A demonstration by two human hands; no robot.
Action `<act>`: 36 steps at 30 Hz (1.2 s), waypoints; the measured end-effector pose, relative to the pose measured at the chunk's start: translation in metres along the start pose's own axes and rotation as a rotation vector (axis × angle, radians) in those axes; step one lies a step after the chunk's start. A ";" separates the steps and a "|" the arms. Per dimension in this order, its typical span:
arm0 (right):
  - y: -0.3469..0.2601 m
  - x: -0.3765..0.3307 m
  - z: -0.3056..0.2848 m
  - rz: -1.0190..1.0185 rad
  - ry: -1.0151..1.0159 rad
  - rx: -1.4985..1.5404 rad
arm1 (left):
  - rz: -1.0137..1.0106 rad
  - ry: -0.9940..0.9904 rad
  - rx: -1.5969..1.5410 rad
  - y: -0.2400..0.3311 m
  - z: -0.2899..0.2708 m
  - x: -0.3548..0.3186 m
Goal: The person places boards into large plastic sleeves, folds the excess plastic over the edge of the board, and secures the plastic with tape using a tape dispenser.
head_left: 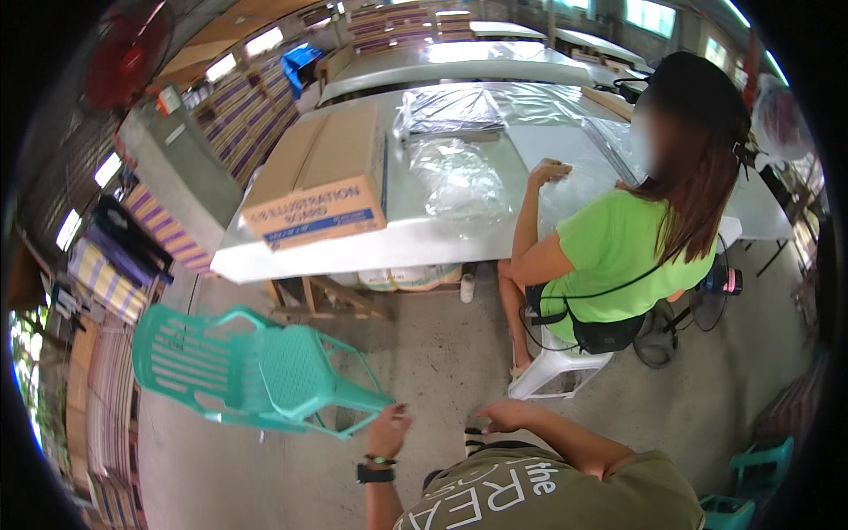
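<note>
My left hand (390, 429), with a dark watch (375, 473) and a bracelet at its wrist, hangs by the front corner of a green plastic stool (296, 367). Its fingers are slightly blurred but look loosely apart, and no object shows in them. My right hand (507, 415) is in front of my body, fingers stretched to the left with nothing in them. The stool stands against a green plastic armchair (190, 362); whether it rests on the seat I cannot tell.
A person in a bright green shirt (618, 256) sits on a white stool (565, 375), hands over plastic film at a long table (309, 258). On that table are a cardboard box (314, 168) and clear plastic packs (459, 177). A floor fan (717, 287) stands right.
</note>
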State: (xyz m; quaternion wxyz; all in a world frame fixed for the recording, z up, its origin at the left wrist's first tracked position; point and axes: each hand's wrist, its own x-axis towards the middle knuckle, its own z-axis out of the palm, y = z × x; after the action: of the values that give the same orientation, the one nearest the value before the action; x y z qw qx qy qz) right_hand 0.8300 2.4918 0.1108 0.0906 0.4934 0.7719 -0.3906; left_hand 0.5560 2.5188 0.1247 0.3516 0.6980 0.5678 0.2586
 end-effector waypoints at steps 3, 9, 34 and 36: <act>0.026 0.020 -0.040 0.163 0.048 -0.045 | 0.126 -0.382 -0.077 0.054 0.008 0.078; 0.045 0.073 -0.098 0.037 0.153 0.256 | 0.318 -0.350 -0.126 0.097 -0.089 0.240; 0.225 0.180 -0.368 0.231 1.600 1.062 | 0.924 -0.593 0.111 0.311 0.032 0.808; 0.220 0.163 -0.384 -0.003 1.099 1.334 | 0.957 -0.549 0.238 0.313 0.055 0.844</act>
State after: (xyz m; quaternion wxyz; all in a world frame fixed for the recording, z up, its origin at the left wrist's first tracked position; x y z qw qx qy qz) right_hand 1.0269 2.9166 0.1727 -0.6045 0.5613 0.3166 -0.4683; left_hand 0.9757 3.2969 0.3040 0.2490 0.9541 0.1011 0.1323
